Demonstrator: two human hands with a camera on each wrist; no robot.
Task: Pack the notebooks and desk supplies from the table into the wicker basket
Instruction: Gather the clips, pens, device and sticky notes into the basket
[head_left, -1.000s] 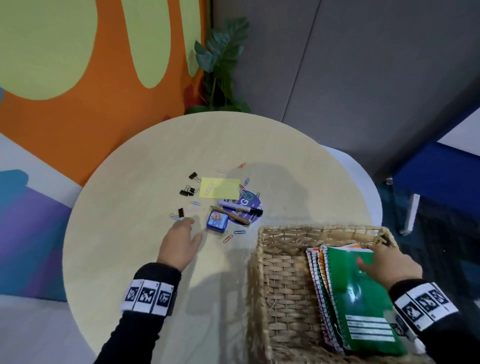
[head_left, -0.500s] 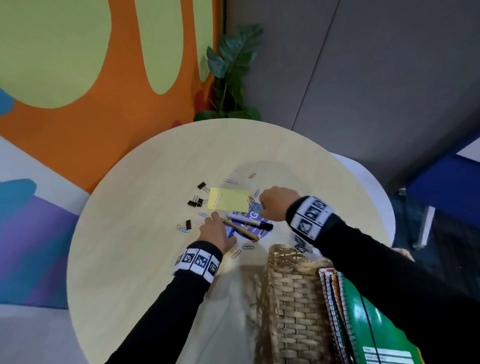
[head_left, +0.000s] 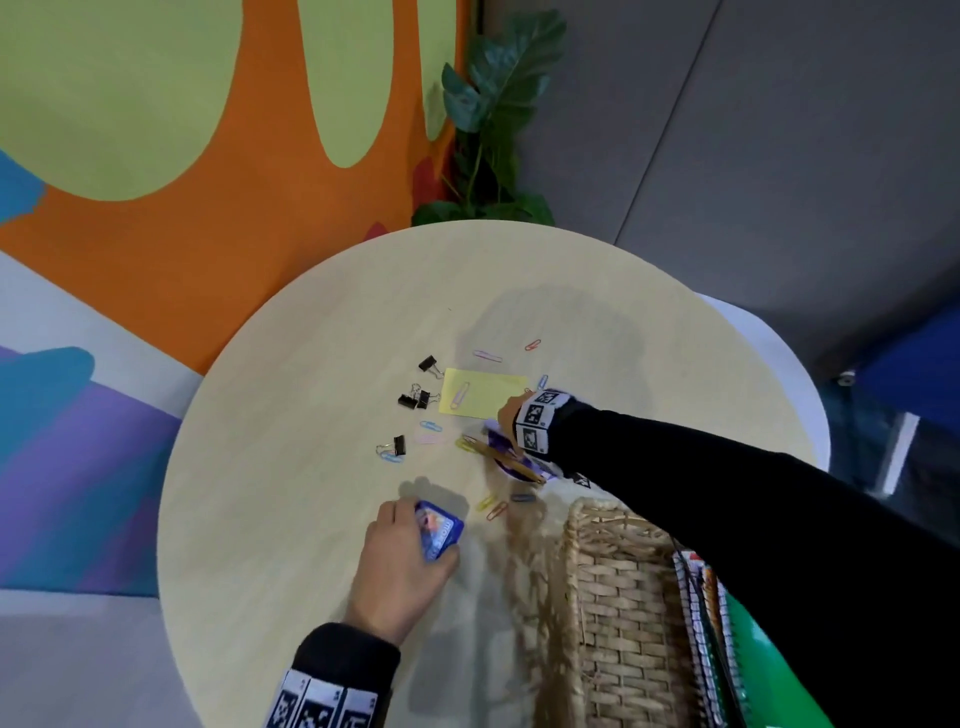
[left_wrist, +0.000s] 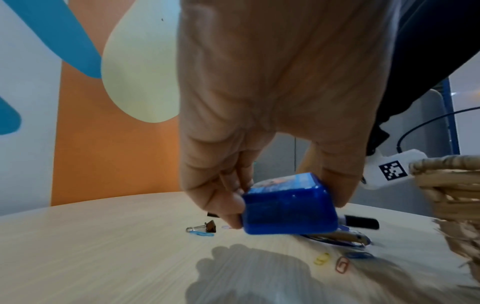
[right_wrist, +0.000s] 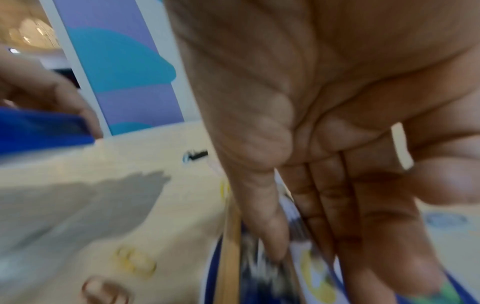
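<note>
My left hand (head_left: 415, 540) pinches a small blue plastic box (left_wrist: 288, 207) between fingers and thumb, lifted just off the round table (head_left: 291, 467). My right hand (head_left: 509, 415) reaches across to the pile of supplies. Its straight fingers (right_wrist: 337, 205) point down onto a pencil (right_wrist: 231, 246) and a black marker (left_wrist: 361, 223) that lie on a purple round card (head_left: 501, 441). The right wrist view is blurred, and no grip shows there. The wicker basket (head_left: 613, 597) stands at the near right with spiral notebooks (head_left: 701, 623) upright inside it.
A yellow sticky note (head_left: 480, 392) lies beyond my right hand. Black binder clips (head_left: 415, 400) and several coloured paper clips (head_left: 493, 509) are scattered around the pile. A potted plant (head_left: 493, 130) stands behind the table's far edge.
My left hand has taken the blue box and drawn it toward the near edge. My right hand has shifted from the sticky note's corner down over the pencil and marker.
</note>
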